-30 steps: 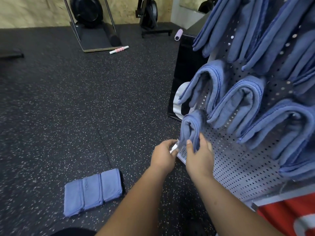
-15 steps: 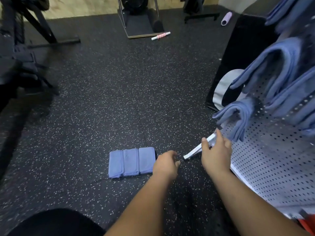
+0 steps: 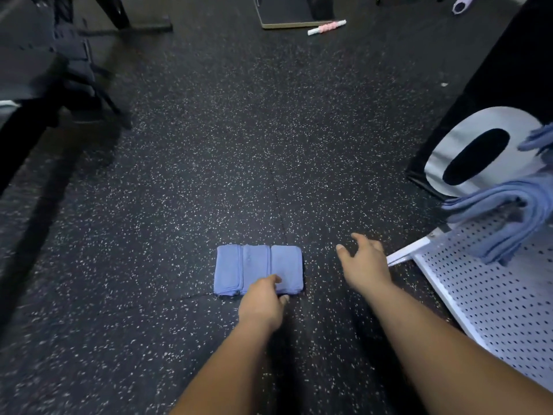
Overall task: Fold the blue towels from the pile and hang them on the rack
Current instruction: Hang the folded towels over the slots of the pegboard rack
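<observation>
Left hand (image 3: 263, 301) curls onto the folded blue cloth towels (image 3: 257, 269), grip unclear; right hand (image 3: 363, 265) hovers beside, fingers spread. Pick-up step, likely: next, lift one towel to the white perforated metal rack (image 3: 478, 295).

Dim indoor light, motion blur esp. L edge, wide-angle warp

Rack (image 3: 490, 298) partly beyond the right edge.
</observation>
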